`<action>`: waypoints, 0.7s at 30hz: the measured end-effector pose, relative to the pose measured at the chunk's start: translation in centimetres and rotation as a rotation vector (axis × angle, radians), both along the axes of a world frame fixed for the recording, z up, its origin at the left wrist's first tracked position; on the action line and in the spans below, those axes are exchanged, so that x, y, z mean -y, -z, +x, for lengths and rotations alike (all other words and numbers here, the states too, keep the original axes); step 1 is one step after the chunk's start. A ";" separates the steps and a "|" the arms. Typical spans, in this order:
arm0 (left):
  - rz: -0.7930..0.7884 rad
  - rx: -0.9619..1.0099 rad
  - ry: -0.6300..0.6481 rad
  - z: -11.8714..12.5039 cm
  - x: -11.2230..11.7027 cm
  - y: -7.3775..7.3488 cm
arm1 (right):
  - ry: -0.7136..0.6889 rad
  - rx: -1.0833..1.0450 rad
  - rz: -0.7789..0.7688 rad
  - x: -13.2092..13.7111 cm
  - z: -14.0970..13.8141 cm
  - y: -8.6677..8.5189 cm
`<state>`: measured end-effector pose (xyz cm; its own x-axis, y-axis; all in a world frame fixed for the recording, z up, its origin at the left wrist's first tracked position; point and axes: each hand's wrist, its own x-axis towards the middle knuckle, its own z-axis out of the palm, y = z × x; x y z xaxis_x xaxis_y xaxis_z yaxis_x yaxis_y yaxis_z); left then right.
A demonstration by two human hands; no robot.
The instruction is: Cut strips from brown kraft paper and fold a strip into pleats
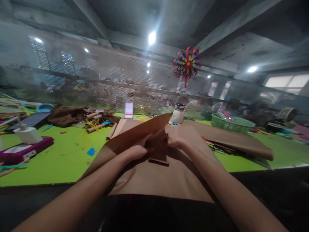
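Note:
A large sheet of brown paper [154,183] lies in front of me and hangs slightly over the table's near edge. Above its middle, a folded brown piece [159,145] runs between my two hands. My left hand [143,144] is closed on the left side of that piece, its fingertips partly hidden by it. From the other side my right hand [174,139] grips it, thumb and fingers bent round the edge. Behind my left hand a raised flap of brown paper [135,132] slants up to the right. Whether the flap and the folded piece join, I cannot tell.
Rolled brown paper [241,141] and a green basket [231,124] are on the right. A white jug [178,114] stands behind the sheet. To the left are a purple power strip [26,149], brown rolls [95,125] and crumpled brown material [67,114]. A pinwheel [188,62] hangs on the mesh.

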<state>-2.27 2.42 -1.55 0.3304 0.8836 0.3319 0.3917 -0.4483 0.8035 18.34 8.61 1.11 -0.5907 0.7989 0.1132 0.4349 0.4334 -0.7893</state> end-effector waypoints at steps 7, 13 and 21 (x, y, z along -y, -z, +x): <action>-0.091 -0.027 -0.013 -0.2 1.3 -1.8 | 0.072 -0.426 -0.377 3.0 1.3 1.6; -0.203 -0.043 0.000 -0.5 2.1 -2.5 | 0.049 -0.550 -0.390 4.4 0.8 1.5; -0.249 0.037 0.009 -0.1 2.8 -3.1 | 0.026 -0.568 -0.291 4.9 0.9 1.7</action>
<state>-2.40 -0.42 1.54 0.3303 0.9366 0.1166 0.3565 -0.2382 0.9034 19.23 3.75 -0.56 -0.4825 0.8574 0.1792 -0.0782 0.1615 -0.9838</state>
